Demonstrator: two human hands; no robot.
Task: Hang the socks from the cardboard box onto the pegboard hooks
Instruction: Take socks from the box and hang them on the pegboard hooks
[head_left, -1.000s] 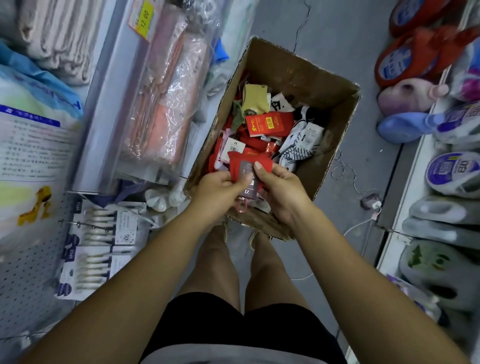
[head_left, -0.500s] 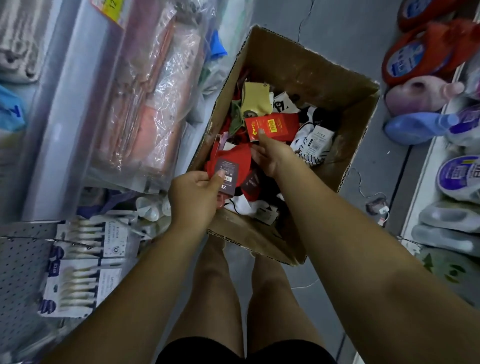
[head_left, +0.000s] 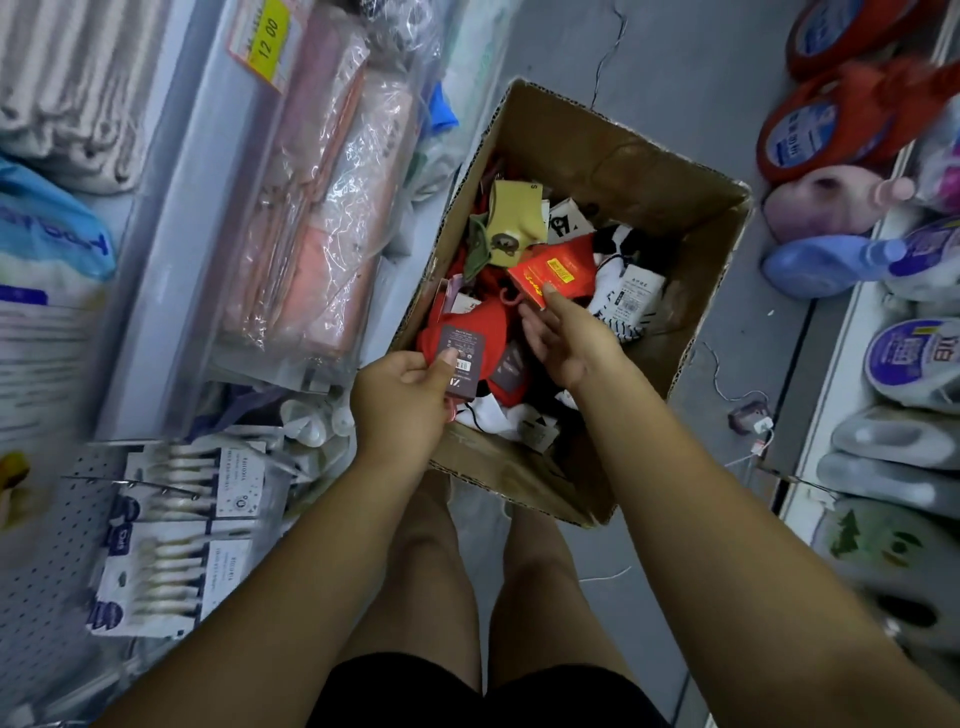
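Observation:
An open cardboard box (head_left: 613, 150) stands on the floor, holding several packs of socks in red, olive, white and black. My left hand (head_left: 402, 400) grips a red sock pair with a dark label (head_left: 467, 338) at the box's near left edge. My right hand (head_left: 569, 338) is inside the box, thumb and fingers pinching a red-packaged sock pair with a yellow sticker (head_left: 558, 273). A grey pegboard (head_left: 47, 545) with thin metal hooks (head_left: 130, 480) is at the lower left.
Packs of white items (head_left: 171, 525) hang on the pegboard. Plastic-wrapped goods (head_left: 322, 208) lie on the left shelf. Detergent bottles (head_left: 841, 119) line the right shelf. My legs stand just behind the box; a cable and plug (head_left: 748, 415) lie on the floor.
My right hand let go of the dark-labelled pair and reached deeper into the box onto the red package. My left hand kept that pair and shifted slightly left.

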